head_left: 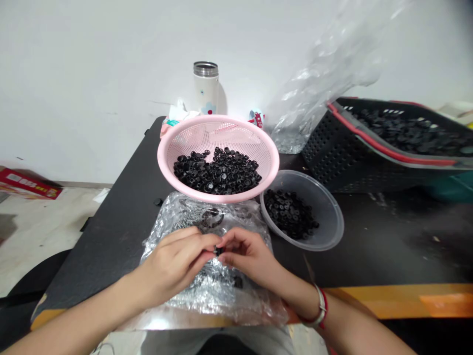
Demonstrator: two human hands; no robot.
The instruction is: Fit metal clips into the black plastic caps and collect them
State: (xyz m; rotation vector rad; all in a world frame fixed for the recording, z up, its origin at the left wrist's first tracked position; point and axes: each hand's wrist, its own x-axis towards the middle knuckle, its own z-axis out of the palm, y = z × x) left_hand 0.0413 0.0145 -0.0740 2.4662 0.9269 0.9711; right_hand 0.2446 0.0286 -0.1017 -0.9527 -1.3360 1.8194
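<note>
My left hand (175, 257) and my right hand (248, 254) meet fingertip to fingertip over a clear plastic bag. Pinched in the right fingers is a small black plastic part (219, 251), mostly hidden. The left thumb and index finger press together against its other side; a tiny silvery bit shows there, too small to make out. Thin metal screws (190, 217) lie in the plastic bag (162, 222) under both hands. Just beyond, a pink colander (162, 160) holds many small black plastic caps (221, 172).
Right of the colander stands a clear plastic bowl (330, 222) of black washer-like discs (290, 212). A black basket (325, 148) with red-edged handles holds more black parts. An uncapped white bottle (205, 88) stands by the wall. The black table (121, 197) has an orange-brown front edge.
</note>
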